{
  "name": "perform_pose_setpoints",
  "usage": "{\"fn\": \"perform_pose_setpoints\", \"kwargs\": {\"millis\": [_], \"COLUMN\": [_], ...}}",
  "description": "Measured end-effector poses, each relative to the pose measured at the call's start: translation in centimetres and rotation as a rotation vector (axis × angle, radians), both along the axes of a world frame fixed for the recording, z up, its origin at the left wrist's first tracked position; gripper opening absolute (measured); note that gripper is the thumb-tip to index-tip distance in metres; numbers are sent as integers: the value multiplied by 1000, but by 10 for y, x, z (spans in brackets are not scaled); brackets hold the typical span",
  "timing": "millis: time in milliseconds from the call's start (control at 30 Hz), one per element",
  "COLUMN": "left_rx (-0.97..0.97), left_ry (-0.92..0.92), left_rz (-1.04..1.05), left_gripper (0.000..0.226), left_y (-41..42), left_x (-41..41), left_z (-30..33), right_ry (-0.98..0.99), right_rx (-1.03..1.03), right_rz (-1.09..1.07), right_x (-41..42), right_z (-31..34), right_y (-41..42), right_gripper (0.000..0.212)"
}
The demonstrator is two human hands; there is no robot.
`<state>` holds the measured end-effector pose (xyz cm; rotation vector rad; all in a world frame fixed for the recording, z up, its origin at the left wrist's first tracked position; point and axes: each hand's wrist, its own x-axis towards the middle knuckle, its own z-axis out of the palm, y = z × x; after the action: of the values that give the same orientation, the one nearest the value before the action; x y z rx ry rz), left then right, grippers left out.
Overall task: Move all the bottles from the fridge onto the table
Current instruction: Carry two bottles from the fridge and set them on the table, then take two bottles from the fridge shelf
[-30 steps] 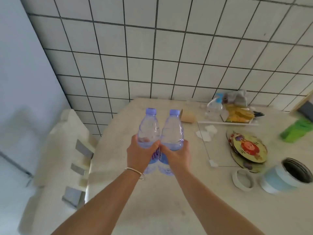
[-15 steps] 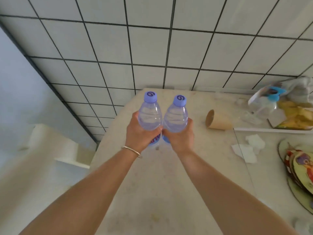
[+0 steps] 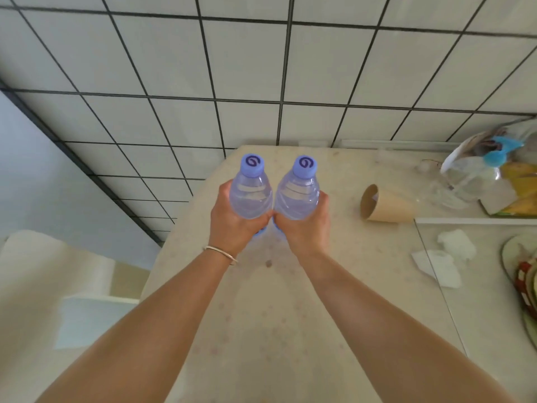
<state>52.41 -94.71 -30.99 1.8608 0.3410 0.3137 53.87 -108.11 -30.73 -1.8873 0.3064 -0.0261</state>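
Two capped water bottles, left bottle (image 3: 250,193) and right bottle (image 3: 297,196), upright side by side at frame centre, over the table (image 3: 270,330). Fingers of left hand (image 3: 232,225) and right hand (image 3: 305,228) wrapped round each. Contact with table unclear; release pending. Fridge out of view, remainder unknown.

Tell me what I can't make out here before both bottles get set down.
Head view only:
- Bases of the left bottle and right bottle: hidden by the left hand and right hand, so contact with the table is unclear.
- Bottle labels: covered by the hands.
- Fridge: out of frame; remaining bottles unknown.
- Spray bottle and patterned plates: cut off by the right edge.
- Lower left corner: blurred.
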Motion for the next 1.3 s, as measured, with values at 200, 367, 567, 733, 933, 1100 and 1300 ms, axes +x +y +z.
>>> {"fn": "perform_pose_setpoints", "kwargs": {"millis": [200, 367, 567, 733, 933, 1100, 1300], "left_rx": [-42, -75, 65, 242, 364, 325, 318], "left_ry": [56, 99, 212, 91, 17, -70, 10], "left_rz": [-7, -104, 104, 88, 166, 390, 602], "left_gripper": [75, 71, 82, 48, 48, 51, 50], "left_y": [3, 8, 7, -11, -35, -59, -78], "left_x": [-7, -12, -64, -138, -267, -397, -548], "left_z": [-3, 17, 51, 94, 137, 159, 154], "right_ry": [24, 54, 8, -71, -224, -404, -470], "right_rx": [12, -86, -261, -378, -524, -369, -238], "right_rz": [29, 122, 177, 427, 678, 825, 1030], "right_x": [-5, -22, -78, -143, -231, -319, -434], "right_z": [7, 16, 47, 84, 124, 145, 150], "right_y": [-4, -17, -23, -29, -63, -77, -67], "right_gripper": [70, 56, 65, 71, 81, 77, 73]}}
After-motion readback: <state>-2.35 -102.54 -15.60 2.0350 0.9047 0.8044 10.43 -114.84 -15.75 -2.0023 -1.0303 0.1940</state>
